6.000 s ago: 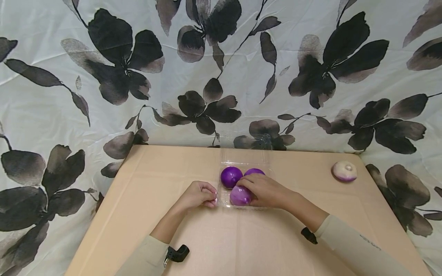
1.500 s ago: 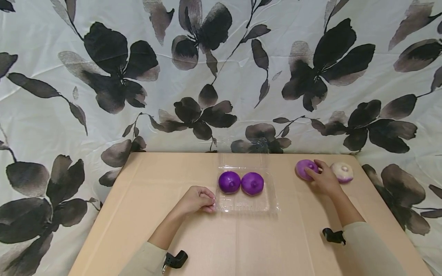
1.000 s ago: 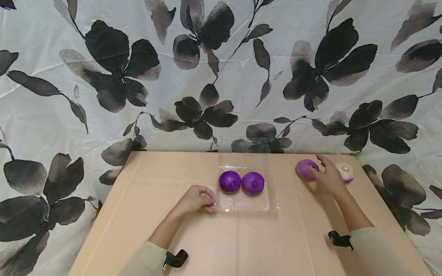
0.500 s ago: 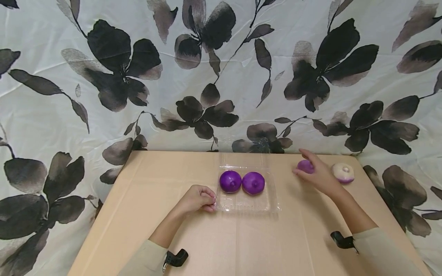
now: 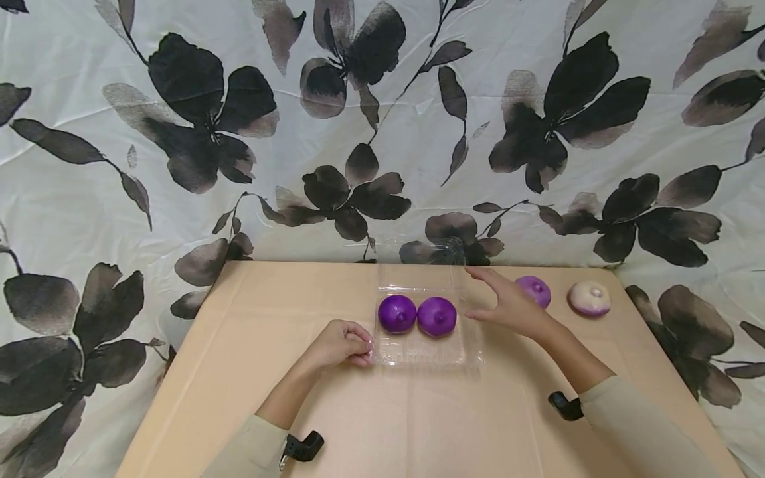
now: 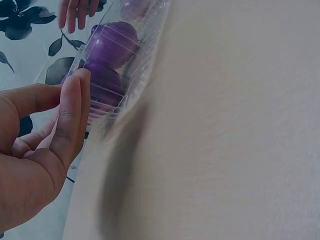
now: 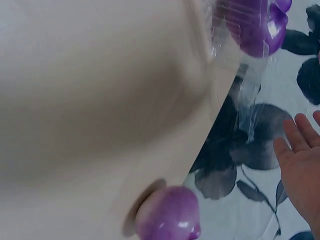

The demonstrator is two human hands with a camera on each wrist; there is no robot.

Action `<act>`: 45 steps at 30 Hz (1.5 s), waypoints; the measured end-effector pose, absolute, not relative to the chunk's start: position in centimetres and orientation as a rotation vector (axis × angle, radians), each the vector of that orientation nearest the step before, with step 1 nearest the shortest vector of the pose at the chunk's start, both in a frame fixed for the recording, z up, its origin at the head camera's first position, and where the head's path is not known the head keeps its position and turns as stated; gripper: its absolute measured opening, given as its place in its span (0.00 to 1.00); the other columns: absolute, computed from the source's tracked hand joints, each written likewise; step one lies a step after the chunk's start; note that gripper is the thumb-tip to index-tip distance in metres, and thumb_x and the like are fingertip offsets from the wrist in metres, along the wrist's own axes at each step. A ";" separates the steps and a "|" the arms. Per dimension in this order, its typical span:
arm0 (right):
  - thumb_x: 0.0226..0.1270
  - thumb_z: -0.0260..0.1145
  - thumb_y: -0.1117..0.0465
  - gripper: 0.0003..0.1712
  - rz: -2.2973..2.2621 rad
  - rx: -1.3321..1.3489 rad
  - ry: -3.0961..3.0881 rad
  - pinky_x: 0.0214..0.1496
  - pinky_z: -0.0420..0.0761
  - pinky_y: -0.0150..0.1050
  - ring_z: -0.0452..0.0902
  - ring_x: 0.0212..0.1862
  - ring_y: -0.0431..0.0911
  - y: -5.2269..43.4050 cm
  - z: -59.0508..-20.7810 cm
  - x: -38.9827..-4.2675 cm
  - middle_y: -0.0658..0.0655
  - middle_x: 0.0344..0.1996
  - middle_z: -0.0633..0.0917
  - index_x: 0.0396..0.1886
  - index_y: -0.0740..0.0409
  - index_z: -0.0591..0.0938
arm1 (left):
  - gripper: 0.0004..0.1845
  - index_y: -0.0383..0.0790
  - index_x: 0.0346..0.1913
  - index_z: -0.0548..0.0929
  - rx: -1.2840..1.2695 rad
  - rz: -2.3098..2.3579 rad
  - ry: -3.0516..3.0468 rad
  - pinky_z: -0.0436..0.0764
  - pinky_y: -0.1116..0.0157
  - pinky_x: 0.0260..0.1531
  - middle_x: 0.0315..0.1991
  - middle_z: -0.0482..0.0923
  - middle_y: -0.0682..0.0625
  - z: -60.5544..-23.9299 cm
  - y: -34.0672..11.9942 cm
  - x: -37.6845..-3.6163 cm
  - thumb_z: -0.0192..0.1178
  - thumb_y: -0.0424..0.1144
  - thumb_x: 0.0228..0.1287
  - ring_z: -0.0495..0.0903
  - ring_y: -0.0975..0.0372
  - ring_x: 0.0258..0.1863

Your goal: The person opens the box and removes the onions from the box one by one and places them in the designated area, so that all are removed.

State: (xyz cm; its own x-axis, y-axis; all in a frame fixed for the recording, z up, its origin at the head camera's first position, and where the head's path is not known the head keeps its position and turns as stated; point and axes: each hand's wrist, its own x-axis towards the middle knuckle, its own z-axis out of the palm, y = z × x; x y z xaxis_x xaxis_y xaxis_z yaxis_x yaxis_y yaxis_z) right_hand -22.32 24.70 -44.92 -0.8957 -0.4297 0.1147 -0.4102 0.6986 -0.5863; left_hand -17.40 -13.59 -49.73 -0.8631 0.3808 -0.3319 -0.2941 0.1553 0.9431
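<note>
A clear plastic clamshell box [image 5: 472, 352] lies with its lid raised at the back, mid-table. Two dark purple onions [image 5: 397, 314] [image 5: 437, 317] sit side by side in its rear half. My left hand [image 5: 340, 345] pinches the box's left edge between thumb and fingers; the left wrist view shows the fingertips [image 6: 82, 82] on the plastic wall. My right hand [image 5: 514, 307] holds nothing and spreads its fingers just right of the box. Behind it a lighter purple onion [image 5: 534, 291] rests on the table, partly covered by the hand in the head view. Further right lies a white-and-purple onion [image 5: 589, 299].
The tan table [image 5: 335, 425] ends at a back edge close behind the box lid. A white cloth with dark flowers [image 5: 442, 146] hangs behind and around it. Each wrist wears a small black camera [image 5: 303, 446].
My right hand carried the lighter purple onion out of the box to the right side, let go of it, and came back left toward the box. The left hand stayed at the box edge.
</note>
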 end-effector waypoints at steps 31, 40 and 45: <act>0.38 0.89 0.43 0.55 -0.543 -0.977 2.897 0.68 0.80 0.52 0.73 0.61 0.53 19.1 -48.3 -23.1 0.57 0.58 0.75 0.69 0.52 0.76 | 0.06 0.20 0.43 0.80 0.092 1.753 1.936 0.93 0.64 0.31 0.26 0.87 0.44 -49.6 -13.7 -17.5 0.62 0.21 0.65 0.87 0.62 0.25; 0.42 0.89 0.46 0.50 -0.491 -0.986 2.913 0.67 0.80 0.53 0.72 0.60 0.54 18.8 -48.9 -22.8 0.58 0.57 0.75 0.66 0.52 0.78 | 0.07 0.19 0.44 0.80 0.095 1.751 1.937 0.93 0.64 0.32 0.28 0.88 0.42 -49.4 -13.7 -17.5 0.62 0.22 0.66 0.87 0.62 0.25; 0.43 0.88 0.46 0.48 -0.509 -0.963 2.914 0.68 0.80 0.57 0.72 0.63 0.56 18.8 -48.8 -22.5 0.59 0.60 0.76 0.65 0.52 0.78 | 0.08 0.18 0.44 0.80 0.085 1.757 1.928 0.93 0.64 0.32 0.27 0.88 0.43 -49.4 -13.7 -17.5 0.62 0.22 0.66 0.87 0.62 0.24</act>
